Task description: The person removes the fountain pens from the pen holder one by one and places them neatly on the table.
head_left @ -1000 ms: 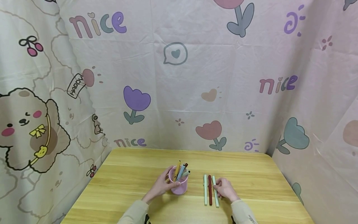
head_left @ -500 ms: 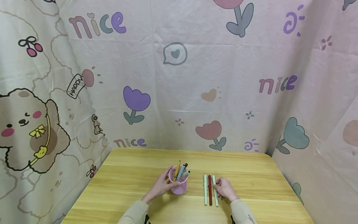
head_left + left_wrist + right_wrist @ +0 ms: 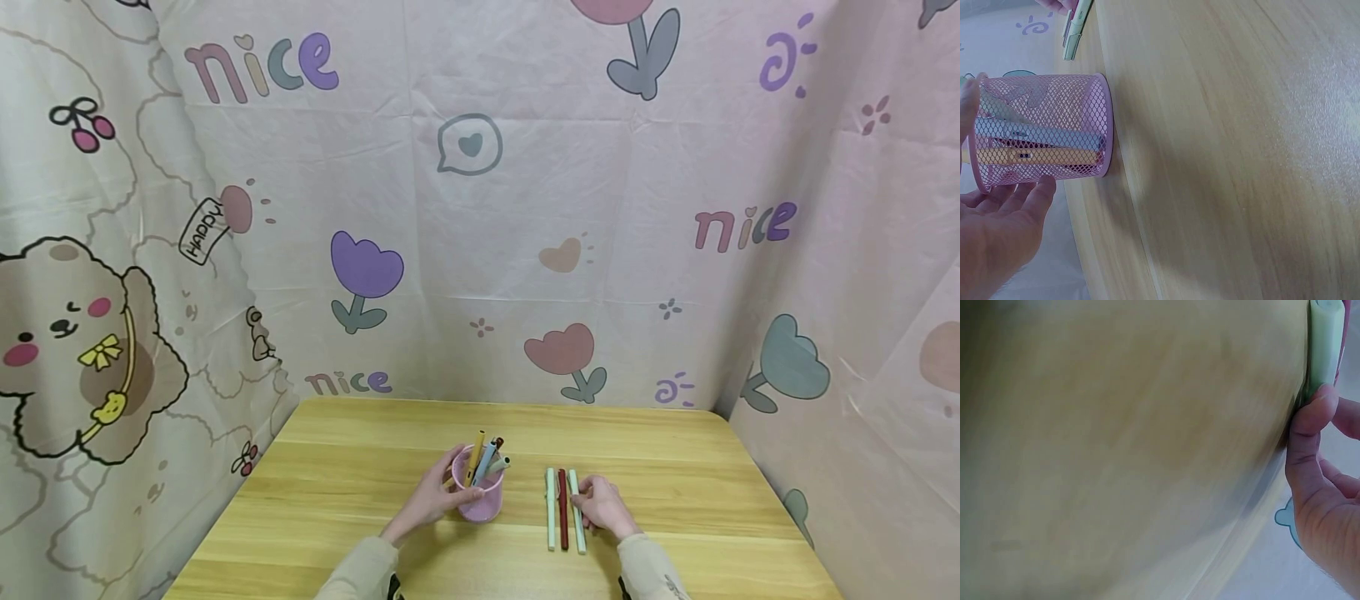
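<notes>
My left hand [image 3: 433, 497] grips a pink mesh pen holder [image 3: 481, 508], thumb near the rim at the front. The holder stands upright on the table. An orange pen [image 3: 477, 454], a light blue pen [image 3: 486, 460], a pale green pen [image 3: 498, 467] and a dark red one, mostly hidden, lean inside. To the right, three pens lie side by side: a pale green pen [image 3: 551, 517], a dark red pen [image 3: 564, 512] and another pale green pen [image 3: 581, 535]. My right hand [image 3: 606, 507] pinches this rightmost pen, its thumb against the barrel in the right wrist view.
The wooden table [image 3: 360, 442] extends behind and on both sides of the hands. A printed cloth [image 3: 480, 233] hangs along its back edge and at both sides.
The rightmost pale green pen has shifted very slightly away from me, closer in line with the other two. Both hands otherwise stay in place.
</notes>
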Available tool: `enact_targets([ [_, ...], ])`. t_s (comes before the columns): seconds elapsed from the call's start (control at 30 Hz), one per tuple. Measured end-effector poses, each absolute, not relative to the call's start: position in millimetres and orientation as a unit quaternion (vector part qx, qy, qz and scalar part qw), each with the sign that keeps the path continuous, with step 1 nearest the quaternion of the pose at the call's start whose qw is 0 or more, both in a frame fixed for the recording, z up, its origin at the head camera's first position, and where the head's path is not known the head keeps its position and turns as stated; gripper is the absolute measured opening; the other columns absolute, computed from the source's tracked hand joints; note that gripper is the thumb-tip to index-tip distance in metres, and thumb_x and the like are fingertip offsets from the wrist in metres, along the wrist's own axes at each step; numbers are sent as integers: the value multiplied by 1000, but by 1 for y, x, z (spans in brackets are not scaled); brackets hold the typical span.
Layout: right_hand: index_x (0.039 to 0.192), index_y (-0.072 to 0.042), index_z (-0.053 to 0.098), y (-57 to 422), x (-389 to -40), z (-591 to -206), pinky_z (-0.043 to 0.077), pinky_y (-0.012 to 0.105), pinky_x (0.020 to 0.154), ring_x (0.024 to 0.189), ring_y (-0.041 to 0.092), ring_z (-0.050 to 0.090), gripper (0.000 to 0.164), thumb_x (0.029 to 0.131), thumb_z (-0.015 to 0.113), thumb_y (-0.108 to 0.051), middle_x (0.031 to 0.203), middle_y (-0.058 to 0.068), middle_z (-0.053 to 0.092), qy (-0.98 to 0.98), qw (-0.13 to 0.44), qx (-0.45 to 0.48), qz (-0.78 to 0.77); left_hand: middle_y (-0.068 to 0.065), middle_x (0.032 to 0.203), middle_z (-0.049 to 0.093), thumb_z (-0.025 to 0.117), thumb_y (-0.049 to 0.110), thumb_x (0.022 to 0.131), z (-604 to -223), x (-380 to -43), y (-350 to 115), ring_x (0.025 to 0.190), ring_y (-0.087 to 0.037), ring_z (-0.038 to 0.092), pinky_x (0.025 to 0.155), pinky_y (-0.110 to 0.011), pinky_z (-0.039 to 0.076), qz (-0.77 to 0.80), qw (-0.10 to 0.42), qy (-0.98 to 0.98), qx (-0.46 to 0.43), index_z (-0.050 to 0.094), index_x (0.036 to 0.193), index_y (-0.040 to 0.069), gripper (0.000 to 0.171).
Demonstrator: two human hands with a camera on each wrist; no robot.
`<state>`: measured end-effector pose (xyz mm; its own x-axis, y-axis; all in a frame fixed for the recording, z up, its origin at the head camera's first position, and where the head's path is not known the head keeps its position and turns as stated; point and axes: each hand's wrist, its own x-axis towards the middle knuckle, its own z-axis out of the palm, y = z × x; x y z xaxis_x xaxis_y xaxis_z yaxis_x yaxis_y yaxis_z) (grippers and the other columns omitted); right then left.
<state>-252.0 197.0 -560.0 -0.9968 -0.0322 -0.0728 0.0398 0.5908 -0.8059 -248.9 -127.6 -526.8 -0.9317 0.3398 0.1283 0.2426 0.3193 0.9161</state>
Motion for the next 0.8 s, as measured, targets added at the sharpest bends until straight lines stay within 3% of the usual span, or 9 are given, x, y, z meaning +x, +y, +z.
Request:
enact_targets([
  [0.8, 112, 12, 56, 196, -251, -560, 51, 26, 43, 48, 14, 54, 24, 94, 63, -3, 68, 8, 60, 893, 35, 0, -449, -37, 155, 33, 80, 16, 86, -527, -249, -128, 137, -59, 40, 113, -63, 43, 556, 43, 811, 178, 26, 154, -7, 90],
])
